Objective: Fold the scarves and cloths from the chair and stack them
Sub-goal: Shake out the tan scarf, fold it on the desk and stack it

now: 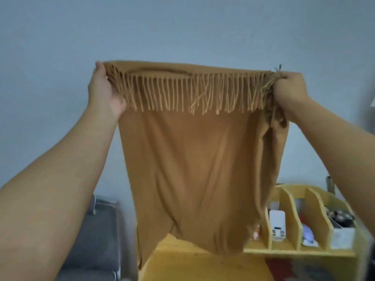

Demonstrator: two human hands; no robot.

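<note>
Both arms are raised in front of a plain pale wall. The left hand [105, 88] grips the upper left corner of a tan fringed scarf [198, 159], fingers curled round the bunched edge. The right hand [290, 94] grips the upper right corner in the same manner, with gathered fabric and several fringe strands caught in its closed fingers.

The scarf is held taut between the two hands and hangs downward as a doubled panel. A row of fringe [192, 92] falls from the top edge over the front face. The right side of the panel shows vertical folds; the left side hangs flatter. The lower end of the scarf drapes just above or onto a yellow surface [203, 264]; contact cannot be determined.

Behind the scarf, at lower right, stands a yellow wooden organizer [294, 216] with upright dividers holding small items, too blurred to identify. At lower left is a grey upholstered seat [97, 240]
</note>
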